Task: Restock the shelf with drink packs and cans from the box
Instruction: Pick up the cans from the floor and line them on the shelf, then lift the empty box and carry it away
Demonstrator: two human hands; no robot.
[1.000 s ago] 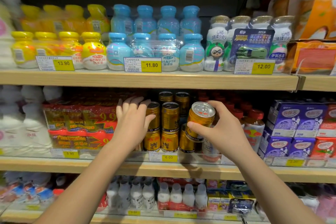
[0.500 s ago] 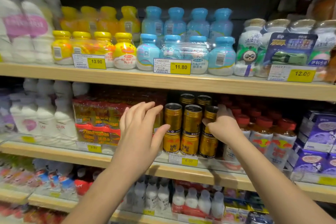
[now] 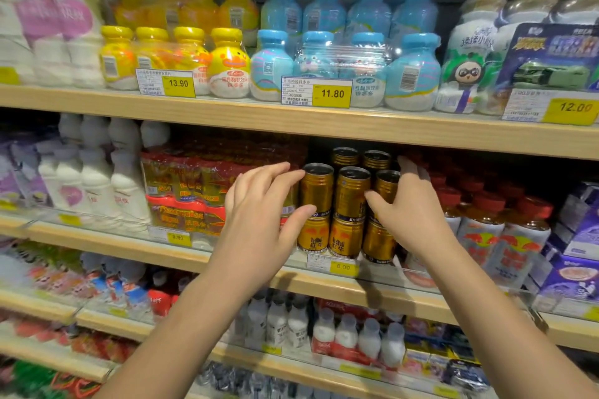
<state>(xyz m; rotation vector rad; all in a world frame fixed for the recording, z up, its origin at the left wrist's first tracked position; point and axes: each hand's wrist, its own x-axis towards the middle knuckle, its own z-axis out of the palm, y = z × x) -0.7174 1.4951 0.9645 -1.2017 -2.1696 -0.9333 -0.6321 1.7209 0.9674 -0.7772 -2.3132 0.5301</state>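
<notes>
Upright gold cans (image 3: 351, 194), stacked two high at the shelf's (image 3: 324, 284) front edge; my right hand (image 3: 418, 214) grips the upper-right one.

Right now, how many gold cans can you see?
8 gold cans: three on top in front, three under them, and two tops showing behind. More may be hidden further back.

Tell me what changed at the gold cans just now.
The right hand carried its tilted gold can back and stood it upright atop the rightmost front can, still gripping it. The left hand stayed open beside the other cans. Those and the red packs did not move.
</notes>
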